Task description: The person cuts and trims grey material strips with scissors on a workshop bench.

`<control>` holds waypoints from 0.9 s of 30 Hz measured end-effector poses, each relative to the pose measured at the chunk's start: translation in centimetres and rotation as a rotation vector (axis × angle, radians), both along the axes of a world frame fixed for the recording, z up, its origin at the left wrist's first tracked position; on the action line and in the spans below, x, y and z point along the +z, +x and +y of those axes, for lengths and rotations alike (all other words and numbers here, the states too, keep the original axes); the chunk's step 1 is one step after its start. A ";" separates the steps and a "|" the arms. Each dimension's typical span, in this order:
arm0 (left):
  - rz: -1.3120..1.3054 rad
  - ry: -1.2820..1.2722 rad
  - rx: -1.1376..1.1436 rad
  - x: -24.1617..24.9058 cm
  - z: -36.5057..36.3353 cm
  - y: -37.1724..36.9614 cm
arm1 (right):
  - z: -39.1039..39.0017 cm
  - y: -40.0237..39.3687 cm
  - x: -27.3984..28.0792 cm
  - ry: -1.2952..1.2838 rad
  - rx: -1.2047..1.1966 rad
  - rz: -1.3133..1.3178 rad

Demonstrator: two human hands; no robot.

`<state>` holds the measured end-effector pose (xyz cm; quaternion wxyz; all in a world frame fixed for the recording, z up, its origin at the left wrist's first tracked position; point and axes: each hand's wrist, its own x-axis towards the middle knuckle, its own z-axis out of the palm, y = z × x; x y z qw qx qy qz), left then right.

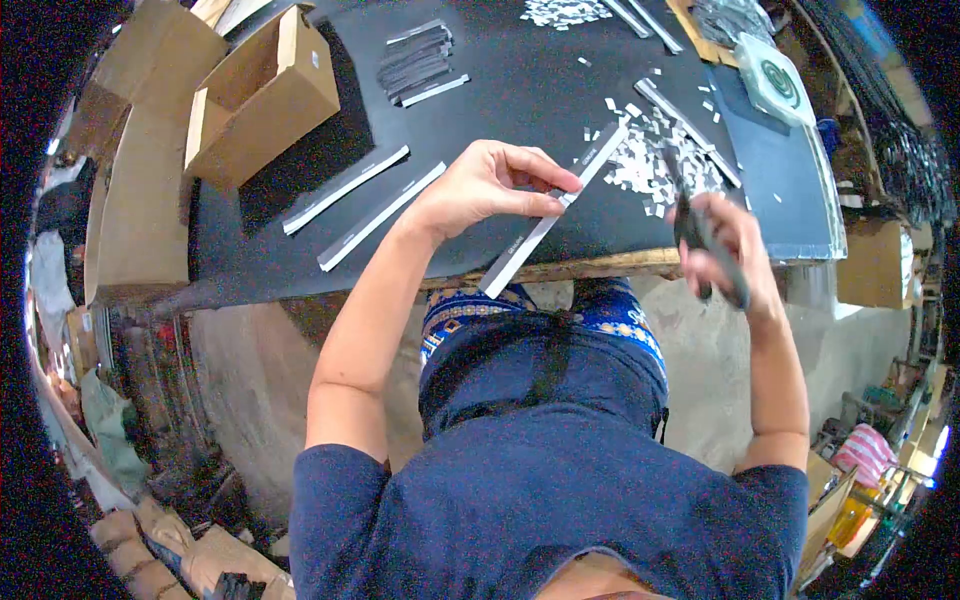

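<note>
My left hand [490, 182] pinches a long black-and-white strip [515, 258] between thumb and fingertips, near its middle. The strip slants across the front edge of the table, its lower end hanging over my lap. My right hand [748, 245] is closed round the dark handles of a pair of scissors [722, 262], smeared by motion. Their blades point away from me, over a heap of small white pieces [655, 165], and are apart from the strip. Some of the heap lies close to the strip's far end.
Two more strips [378, 222] lie left of my left hand, near an open cardboard box [270, 110]. A stack of strips [415, 65] sits farther back. Another strip [690, 130] lies beside the heap. At the right stands a translucent plastic container [775, 80].
</note>
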<state>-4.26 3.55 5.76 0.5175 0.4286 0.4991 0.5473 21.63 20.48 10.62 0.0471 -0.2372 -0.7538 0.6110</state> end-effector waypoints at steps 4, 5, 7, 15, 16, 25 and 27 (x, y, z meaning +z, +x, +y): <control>0.018 0.000 -0.014 -0.4 -0.4 -0.5 | -2.3 2.4 -0.4 -0.212 0.155 -0.170; 0.007 0.012 -0.019 -0.4 -0.4 -0.5 | -2.5 2.6 -0.5 -0.280 0.168 -0.206; 0.019 0.012 -0.030 -0.2 -0.3 -0.5 | -2.7 2.5 -0.3 -0.353 0.180 -0.247; 0.041 -0.011 -0.033 0.2 -0.1 -0.4 | -3.3 1.0 0.0 -0.389 0.180 -0.235; 0.055 -0.003 -0.044 0.1 -0.1 -0.3 | -3.3 0.9 0.0 -0.349 0.166 -0.222; 0.034 -0.039 -0.087 0.4 0.0 0.1 | -3.5 0.3 0.4 -0.319 0.164 -0.233; 0.032 -0.044 -0.094 0.4 0.1 0.2 | -3.6 0.2 0.3 -0.319 0.162 -0.231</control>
